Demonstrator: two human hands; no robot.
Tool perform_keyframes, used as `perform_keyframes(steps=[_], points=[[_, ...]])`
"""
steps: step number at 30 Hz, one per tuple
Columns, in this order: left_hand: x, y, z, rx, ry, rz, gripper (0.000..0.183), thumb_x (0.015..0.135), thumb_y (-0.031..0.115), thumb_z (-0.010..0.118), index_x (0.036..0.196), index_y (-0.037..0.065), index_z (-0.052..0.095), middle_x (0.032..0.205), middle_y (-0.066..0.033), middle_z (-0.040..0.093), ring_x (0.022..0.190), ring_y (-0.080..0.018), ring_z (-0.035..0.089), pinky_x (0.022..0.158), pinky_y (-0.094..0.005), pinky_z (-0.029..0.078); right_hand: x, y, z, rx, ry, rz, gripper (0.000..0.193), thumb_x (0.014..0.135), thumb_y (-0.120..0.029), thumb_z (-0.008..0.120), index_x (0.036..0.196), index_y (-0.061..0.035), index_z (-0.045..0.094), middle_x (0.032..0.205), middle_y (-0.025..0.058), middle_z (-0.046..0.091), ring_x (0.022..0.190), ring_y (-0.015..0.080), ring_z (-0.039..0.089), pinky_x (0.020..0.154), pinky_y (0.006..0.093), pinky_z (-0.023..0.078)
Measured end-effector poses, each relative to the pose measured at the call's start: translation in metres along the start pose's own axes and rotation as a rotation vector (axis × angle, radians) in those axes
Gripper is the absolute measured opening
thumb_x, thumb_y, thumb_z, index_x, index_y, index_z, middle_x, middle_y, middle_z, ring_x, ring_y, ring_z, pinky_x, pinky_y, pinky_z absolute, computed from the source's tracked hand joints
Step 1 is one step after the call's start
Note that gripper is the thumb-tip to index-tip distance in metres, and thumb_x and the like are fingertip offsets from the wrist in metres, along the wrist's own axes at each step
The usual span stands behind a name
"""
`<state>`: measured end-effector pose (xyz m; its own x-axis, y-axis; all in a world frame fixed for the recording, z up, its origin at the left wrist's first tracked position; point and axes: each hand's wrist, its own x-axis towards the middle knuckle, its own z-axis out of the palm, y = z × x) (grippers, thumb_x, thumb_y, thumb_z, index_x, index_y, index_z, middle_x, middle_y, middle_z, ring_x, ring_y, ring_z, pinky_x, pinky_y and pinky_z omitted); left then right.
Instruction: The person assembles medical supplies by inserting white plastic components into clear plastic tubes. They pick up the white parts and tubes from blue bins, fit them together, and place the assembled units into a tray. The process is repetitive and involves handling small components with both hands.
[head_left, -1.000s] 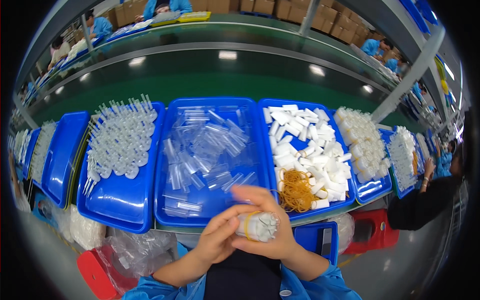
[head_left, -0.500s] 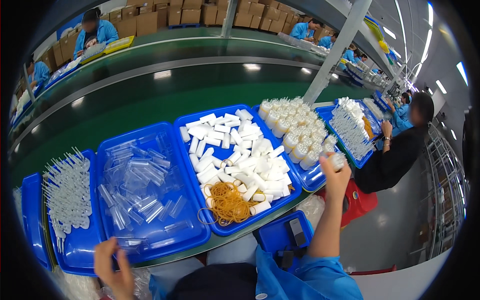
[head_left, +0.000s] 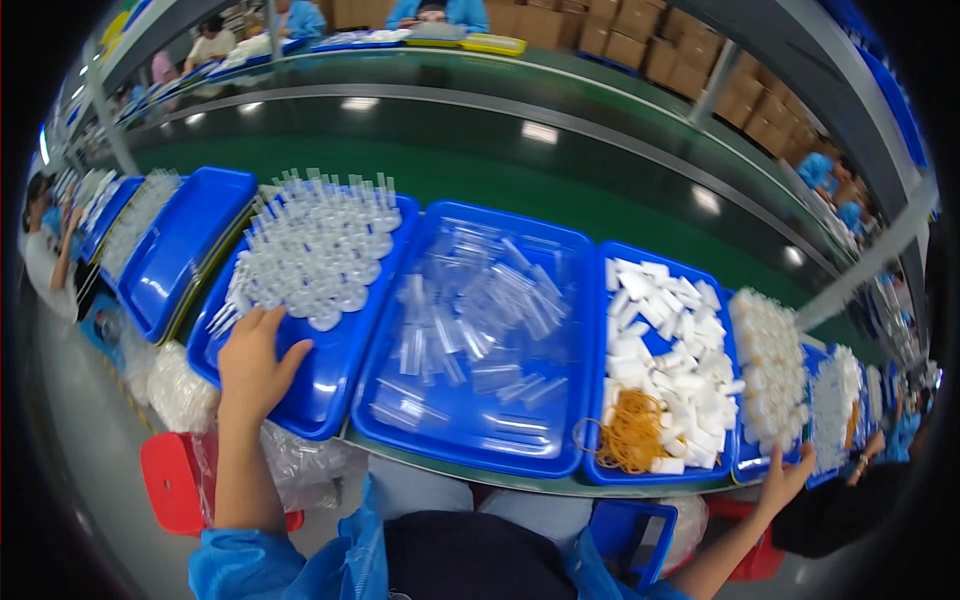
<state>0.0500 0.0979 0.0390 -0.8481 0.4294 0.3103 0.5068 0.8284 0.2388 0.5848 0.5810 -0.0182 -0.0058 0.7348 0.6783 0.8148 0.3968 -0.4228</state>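
Note:
My left hand point(head_left: 256, 362) is over the near edge of a heap of translucent white plastic pieces with thin stems point(head_left: 320, 245). Its thumb stands apart from its fingers, and the fingertips reach the nearest stems. These pieces lie in a blue tray point(head_left: 318, 405). At the right, my right hand point(head_left: 787, 482) has its thumb and fingers apart with nothing seen between them. It is just in front of rows of round whitish bundles point(head_left: 768, 370) standing in another blue tray point(head_left: 750, 462).
Between my hands, one blue tray point(head_left: 468, 448) holds clear plastic tubes point(head_left: 480, 300); another holds white foam-like blocks point(head_left: 670, 330) and brown rubber bands point(head_left: 632, 430). A green conveyor point(head_left: 500, 165) runs behind. A red stool point(head_left: 172, 480) stands lower left. Co-workers sit nearby.
The view has turned to the left. My right hand has let go of the round bundle it held. My left hand has gone from the tube tray to the stemmed pieces.

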Motion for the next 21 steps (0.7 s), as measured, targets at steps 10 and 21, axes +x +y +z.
perform_keyframes(steps=[10, 21], points=[[0.028, -0.007, 0.006, -0.222, -0.009, 0.137, 0.028, 0.072, 0.012, 0.074, 0.092, 0.002, 0.057, 0.081, -0.011, 0.061, 0.074, -0.0269, 0.062, 0.065, -0.037, 0.049, -0.016, -0.217, 0.03, 0.477, -0.419, -0.285, 0.026, 0.076, 0.0, 0.07, 0.102, -0.0032, 0.064, 0.09, 0.0055, 0.061, 0.068, 0.0154, 0.055, 0.062, 0.0273, 0.044], [0.024, 0.018, 0.0, -0.257, -0.188, 0.218, 0.039, 0.061, 0.01, 0.08, 0.094, 0.001, 0.061, 0.088, -0.0126, 0.06, 0.081, -0.0263, 0.062, 0.065, -0.0353, 0.05, -0.015, -0.286, 0.054, 0.527, -0.775, -0.579, 0.016, 0.077, -0.001, 0.066, 0.093, -0.0025, 0.067, 0.09, 0.0131, 0.064, 0.082, 0.03, 0.064, 0.071, 0.0369, 0.051]])
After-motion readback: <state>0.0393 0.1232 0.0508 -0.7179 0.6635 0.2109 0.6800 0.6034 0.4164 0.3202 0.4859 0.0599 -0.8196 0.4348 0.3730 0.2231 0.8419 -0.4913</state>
